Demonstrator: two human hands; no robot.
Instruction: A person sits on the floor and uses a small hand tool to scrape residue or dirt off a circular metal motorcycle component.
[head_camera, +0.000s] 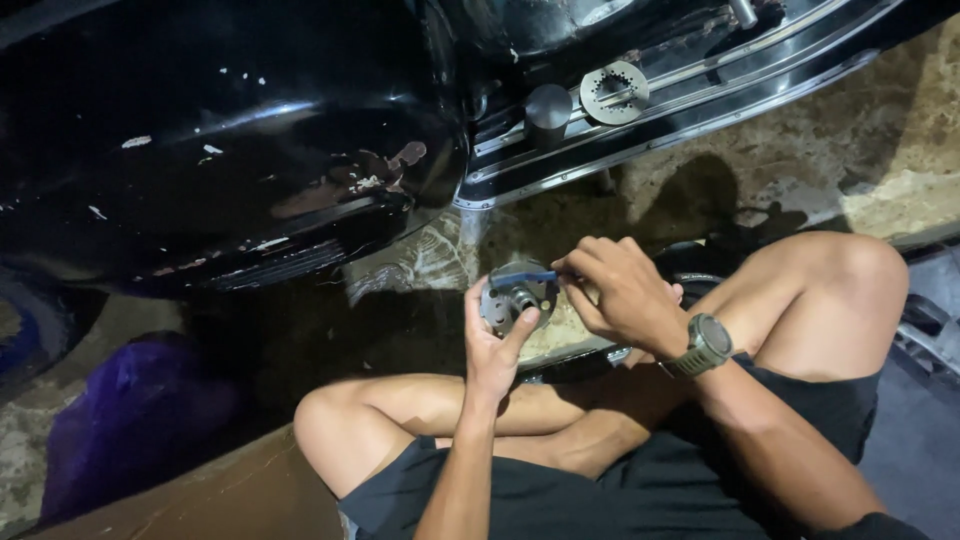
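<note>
My left hand (492, 345) holds a round grey metal part with a hub in its middle (514, 297), lifted in front of my crossed legs. My right hand (620, 290), with a green watch (705, 345) on the wrist, pinches a small blue-handled tool (530, 277) and presses its end against the top of the metal part. Both hands hover over the ground beside a black scooter body (230, 140) with chipped paint.
A toothed metal disc (614, 92) and a dark cylinder (548, 106) rest on the scooter's footboard (700, 85) with chrome strips. A purple object (130, 410) lies at the left. Stained concrete floor (860, 150) spreads at the right. My bare knees (330, 420) flank the hands.
</note>
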